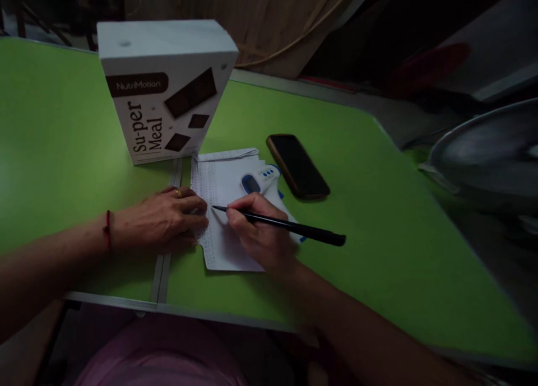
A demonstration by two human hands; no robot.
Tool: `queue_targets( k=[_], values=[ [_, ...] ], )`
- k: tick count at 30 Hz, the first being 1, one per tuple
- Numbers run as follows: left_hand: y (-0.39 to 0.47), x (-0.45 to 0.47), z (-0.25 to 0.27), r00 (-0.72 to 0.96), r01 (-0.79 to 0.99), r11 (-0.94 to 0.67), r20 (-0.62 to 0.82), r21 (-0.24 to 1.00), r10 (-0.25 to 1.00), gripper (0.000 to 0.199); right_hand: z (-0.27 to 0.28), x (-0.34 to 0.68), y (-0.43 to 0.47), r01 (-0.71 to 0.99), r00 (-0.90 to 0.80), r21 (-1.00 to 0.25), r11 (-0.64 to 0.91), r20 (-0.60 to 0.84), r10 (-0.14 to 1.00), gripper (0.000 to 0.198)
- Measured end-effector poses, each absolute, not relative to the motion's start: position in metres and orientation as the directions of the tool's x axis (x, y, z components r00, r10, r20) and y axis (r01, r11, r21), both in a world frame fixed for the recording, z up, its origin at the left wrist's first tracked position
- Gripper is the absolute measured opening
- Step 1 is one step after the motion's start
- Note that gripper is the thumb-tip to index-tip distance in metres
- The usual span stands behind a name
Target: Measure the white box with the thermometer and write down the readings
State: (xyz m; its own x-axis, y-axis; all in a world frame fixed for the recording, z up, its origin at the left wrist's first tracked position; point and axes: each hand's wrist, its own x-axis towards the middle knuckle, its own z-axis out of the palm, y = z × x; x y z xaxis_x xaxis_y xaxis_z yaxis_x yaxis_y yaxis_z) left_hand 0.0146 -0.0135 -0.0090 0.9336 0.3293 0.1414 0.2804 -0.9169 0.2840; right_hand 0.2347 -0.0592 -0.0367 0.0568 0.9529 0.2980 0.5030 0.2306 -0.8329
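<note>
A sheaf of white paper (222,246) lies on the green table, with rows of small writing along its left side and a folded top edge. My right hand (264,235) is closed around a black pen (311,232), whose tip is at or just above the written rows; contact cannot be made out. Resting on the left margin of the paper, my left hand (168,218) has its fingers bent loosely and holds nothing. Just beyond my right hand, a white-and-blue handheld device (260,178) with a small dark display and blue buttons lies on the paper, partly hidden.
Behind the paper stands a tall white box (121,106) marked "NutriMotion Su-per Meal". A dark phone (299,164) in a brown case lies to the right of the device. The green table (399,251) has a metal-trimmed seam left of the paper. A round fan-like object (487,156) stands beyond its right edge.
</note>
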Motion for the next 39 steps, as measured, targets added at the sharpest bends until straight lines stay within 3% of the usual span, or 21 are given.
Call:
queue_targets(
  k=[39],
  values=[
    [-0.0132, 0.0125, -0.0048, 0.937, 0.278, -0.921, 0.134, 0.274, 0.323, 0.026, -0.0327, 0.2362, -0.0576, 0.512, -0.024, -0.81, 0.286, 0.32, 0.947, 0.01]
  ],
)
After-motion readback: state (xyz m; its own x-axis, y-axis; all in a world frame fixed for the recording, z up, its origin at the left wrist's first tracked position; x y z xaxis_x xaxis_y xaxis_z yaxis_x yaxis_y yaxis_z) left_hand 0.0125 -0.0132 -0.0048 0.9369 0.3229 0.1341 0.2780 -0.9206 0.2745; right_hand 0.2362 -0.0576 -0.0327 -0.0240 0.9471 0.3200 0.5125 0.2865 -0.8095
